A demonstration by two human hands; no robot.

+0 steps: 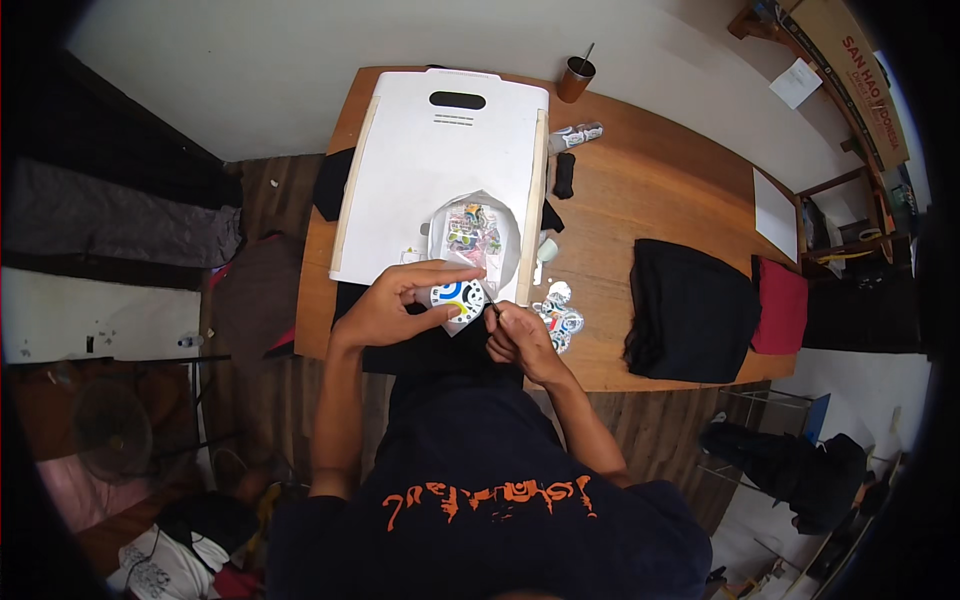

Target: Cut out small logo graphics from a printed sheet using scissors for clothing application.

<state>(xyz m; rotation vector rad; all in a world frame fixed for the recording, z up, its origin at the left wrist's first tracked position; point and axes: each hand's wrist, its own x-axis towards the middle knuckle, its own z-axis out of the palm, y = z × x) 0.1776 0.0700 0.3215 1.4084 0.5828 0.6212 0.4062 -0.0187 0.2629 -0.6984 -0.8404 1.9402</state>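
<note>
My left hand [392, 305] pinches a piece of sticker sheet [460, 301] printed with a panda and blue and yellow shapes, its fingers above and thumb below. Close against the sheet's right edge, my right hand [520, 340] is closed on a slim dark tool [489, 299]; its kind is too small and covered to tell. Just beyond both hands lies a clear-and-white plastic bag [508, 225] with colourful stickers [473, 232] inside. It rests on a white board [440, 160] with a dark oval slot. Cut-out stickers [560, 318] lie in a loose pile right of my right hand.
The board lies on a wooden table [690, 180]. Beyond its right side are a brown cup [576, 78] with a stick in it, a rolled clear packet [576, 136] and a black object [565, 176]. Folded black cloth [692, 310] and red cloth [779, 306] lie farther right.
</note>
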